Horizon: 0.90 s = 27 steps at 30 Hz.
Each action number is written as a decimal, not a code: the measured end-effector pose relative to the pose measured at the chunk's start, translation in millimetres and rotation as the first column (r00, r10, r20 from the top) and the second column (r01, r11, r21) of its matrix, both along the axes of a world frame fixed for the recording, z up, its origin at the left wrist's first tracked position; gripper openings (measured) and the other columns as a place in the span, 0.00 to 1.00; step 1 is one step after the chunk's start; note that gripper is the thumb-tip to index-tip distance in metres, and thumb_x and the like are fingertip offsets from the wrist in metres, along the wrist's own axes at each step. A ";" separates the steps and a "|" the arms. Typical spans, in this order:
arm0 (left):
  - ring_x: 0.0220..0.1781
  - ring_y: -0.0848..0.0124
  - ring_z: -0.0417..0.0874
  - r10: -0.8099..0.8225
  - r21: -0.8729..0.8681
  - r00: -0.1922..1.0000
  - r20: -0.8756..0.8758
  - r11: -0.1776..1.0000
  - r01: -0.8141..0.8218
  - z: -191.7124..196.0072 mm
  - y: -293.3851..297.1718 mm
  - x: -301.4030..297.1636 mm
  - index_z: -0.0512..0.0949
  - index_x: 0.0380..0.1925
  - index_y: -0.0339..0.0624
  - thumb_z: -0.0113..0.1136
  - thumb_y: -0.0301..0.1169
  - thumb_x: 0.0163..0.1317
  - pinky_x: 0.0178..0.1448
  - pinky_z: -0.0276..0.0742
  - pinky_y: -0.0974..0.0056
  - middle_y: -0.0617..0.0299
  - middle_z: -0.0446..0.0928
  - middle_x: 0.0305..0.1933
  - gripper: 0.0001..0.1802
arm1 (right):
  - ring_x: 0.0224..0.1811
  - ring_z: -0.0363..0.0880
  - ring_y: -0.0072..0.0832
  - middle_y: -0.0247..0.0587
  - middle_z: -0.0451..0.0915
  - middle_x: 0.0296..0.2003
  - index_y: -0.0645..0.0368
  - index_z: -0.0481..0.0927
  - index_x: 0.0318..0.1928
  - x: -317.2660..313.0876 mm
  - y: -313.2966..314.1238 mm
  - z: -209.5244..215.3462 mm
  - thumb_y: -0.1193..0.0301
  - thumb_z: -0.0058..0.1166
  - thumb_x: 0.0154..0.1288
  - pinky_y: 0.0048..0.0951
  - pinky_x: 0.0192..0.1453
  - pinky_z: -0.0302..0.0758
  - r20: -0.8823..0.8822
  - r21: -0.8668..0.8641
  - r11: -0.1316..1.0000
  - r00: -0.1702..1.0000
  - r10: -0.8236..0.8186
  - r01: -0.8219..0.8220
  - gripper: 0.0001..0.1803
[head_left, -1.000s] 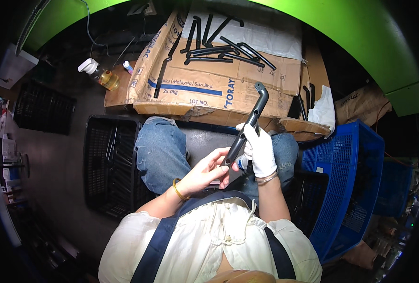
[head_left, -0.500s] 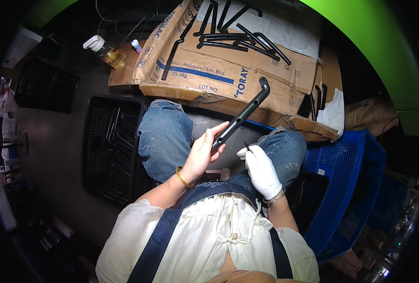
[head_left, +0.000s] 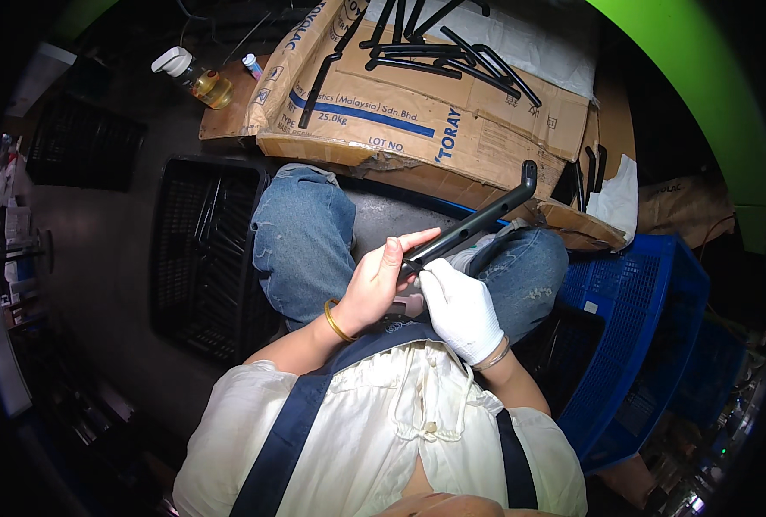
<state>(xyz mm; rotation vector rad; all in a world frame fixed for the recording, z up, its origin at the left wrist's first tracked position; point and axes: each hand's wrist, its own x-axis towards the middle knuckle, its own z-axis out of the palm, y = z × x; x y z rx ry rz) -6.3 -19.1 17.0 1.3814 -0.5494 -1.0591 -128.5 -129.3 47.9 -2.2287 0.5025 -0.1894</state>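
Note:
My left hand point(head_left: 372, 280), bare and with a yellow bangle at the wrist, is closed round the lower end of a black bent plastic handle point(head_left: 462, 231). The handle slants up to the right, has several holes along it and ends in a short bent tip. My right hand point(head_left: 462, 310), in a white glove, is pinched at that lower end, close against the left fingers. The small dark thin piece in its fingertips is mostly hidden. Beyond, several similar black handles point(head_left: 417, 69) lie in a loose pile on a cardboard box point(head_left: 365, 129).
A black crate point(head_left: 163, 250) holding black parts stands left of my knees. On the right is a blue plastic crate point(head_left: 628, 293). A bottle point(head_left: 210, 88) with yellowish liquid and a small tube point(head_left: 252, 65) stand at the back left. A green frame point(head_left: 693, 95) curves along the far right.
My right hand has moved left and up to the handle's lower end. The handle has tilted lower, its bent tip shifting right. The view has shifted slightly.

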 end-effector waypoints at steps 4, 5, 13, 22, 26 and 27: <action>0.25 0.86 0.64 0.006 -0.005 1.000 0.024 1.000 -0.006 1.9 -0.2 1.5 0.74 0.63 0.41 0.24 0.58 0.77 0.30 0.61 0.78 0.74 0.73 0.26 0.39 | 0.28 0.82 0.46 0.49 0.81 0.27 0.58 0.76 0.39 3.3 0.3 0.1 0.68 0.48 0.72 0.41 0.31 0.78 -0.008 0.036 0.999 1.000 -0.008 0.008 0.07; 0.25 0.86 0.64 0.012 -0.009 0.999 0.048 1.000 -0.011 2.4 -0.6 1.5 0.74 0.63 0.40 0.24 0.57 0.77 0.30 0.61 0.77 0.74 0.73 0.26 0.38 | 0.28 0.82 0.46 0.49 0.81 0.27 0.58 0.76 0.39 3.3 0.2 -0.6 0.68 0.48 0.72 0.42 0.32 0.78 -0.024 0.036 0.999 1.000 -0.004 0.005 0.08; 0.25 0.86 0.64 -0.003 -0.008 0.999 0.040 1.000 0.003 3.6 -0.7 3.0 0.74 0.62 0.40 0.24 0.56 0.77 0.30 0.61 0.77 0.74 0.74 0.28 0.38 | 0.28 0.82 0.47 0.50 0.81 0.26 0.58 0.77 0.38 4.3 -2.3 3.1 0.67 0.48 0.72 0.42 0.32 0.78 -0.033 0.040 0.999 0.999 0.009 -0.008 0.08; 0.25 0.87 0.63 -0.010 -0.008 1.000 0.029 1.000 0.010 -2.5 2.7 1.3 0.75 0.61 0.38 0.25 0.56 0.78 0.29 0.61 0.79 0.72 0.77 0.31 0.38 | 0.26 0.82 0.47 0.51 0.80 0.24 0.58 0.77 0.38 5.2 -4.9 10.2 0.67 0.49 0.72 0.43 0.30 0.77 -0.105 0.053 0.998 0.993 0.044 -0.038 0.09; 0.24 0.88 0.63 -0.022 0.003 1.000 -0.015 1.000 0.022 -2.3 3.0 1.3 0.75 0.61 0.38 0.25 0.56 0.78 0.29 0.60 0.79 0.73 0.78 0.31 0.38 | 0.26 0.81 0.46 0.48 0.80 0.25 0.57 0.77 0.37 4.5 -8.8 10.9 0.68 0.48 0.71 0.43 0.29 0.77 -0.081 0.015 0.993 0.990 0.116 -0.116 0.08; 0.24 0.88 0.63 -0.022 0.003 1.000 -0.014 1.000 0.022 -2.3 2.8 1.2 0.75 0.61 0.38 0.25 0.56 0.78 0.29 0.60 0.79 0.73 0.78 0.31 0.38 | 0.26 0.81 0.46 0.48 0.80 0.25 0.57 0.77 0.37 4.4 -9.9 10.0 0.68 0.48 0.71 0.43 0.29 0.77 -0.080 0.016 0.993 0.990 0.116 -0.116 0.08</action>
